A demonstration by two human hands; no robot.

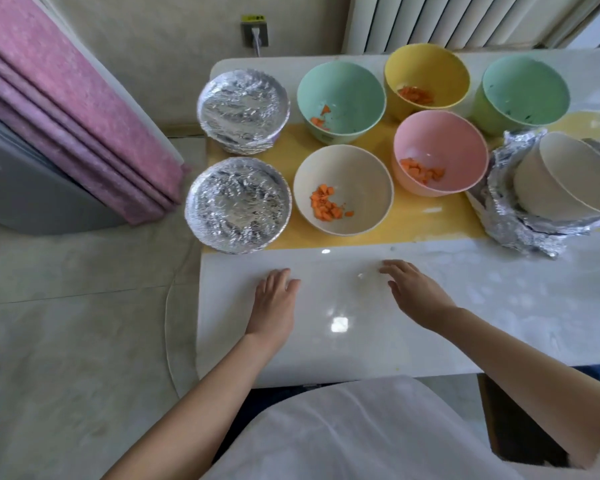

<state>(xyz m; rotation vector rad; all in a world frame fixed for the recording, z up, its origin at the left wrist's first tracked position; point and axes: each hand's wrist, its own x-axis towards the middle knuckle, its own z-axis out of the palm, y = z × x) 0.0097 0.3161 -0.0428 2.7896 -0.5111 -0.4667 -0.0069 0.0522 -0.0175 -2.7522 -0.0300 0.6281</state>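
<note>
Spreading across the view, the glossy white table (465,323) carries a pale yellow mat (416,220). On the mat stand a round cream bowl (364,171), a round pink bowl (465,143) behind it to the right and, just beside the cream bowl on its left, a round foil-wrapped plate (238,206). Both hands lie apart over the white tabletop with fingers straight and loose, gripping nothing, the left hand (274,301) in front of the foil-wrapped plate and the right hand (416,292) in front of the cream bowl's right side. Diced orange carrot pieces (326,204) sit heaped at the bottom of the cream bowl.
</note>
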